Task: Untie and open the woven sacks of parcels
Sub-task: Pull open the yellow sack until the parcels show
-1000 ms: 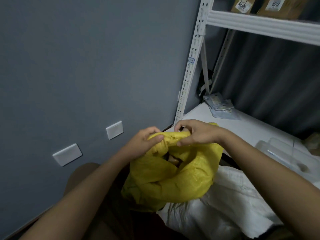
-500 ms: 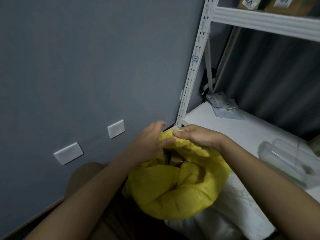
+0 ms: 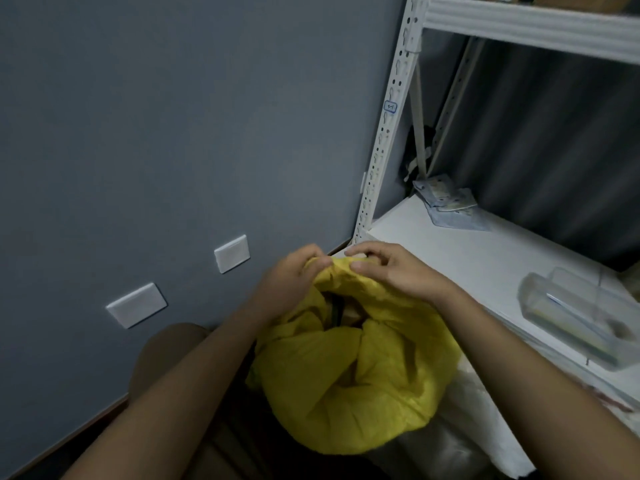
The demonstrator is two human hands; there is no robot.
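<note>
Two bare hands at work, the left hand (image 3: 289,278) and the right hand (image 3: 391,271). One yellow woven sack (image 3: 363,382), one white woven sack (image 3: 485,420) beside it. Two white rectangular wall plates (image 3: 232,253) on the grey wall. One white metal shelving rack (image 3: 391,109), one clear plastic box (image 3: 575,320), and one small heap of pale paper packets (image 3: 446,202), too blurred to count.

Two bare forearms and hands, no sleeves seen.

No gloves, rings, watch or bands are worn on the left hand (image 3: 291,278) or the right hand (image 3: 391,271); both arms are uncovered back to the picture's lower edge.
</note>
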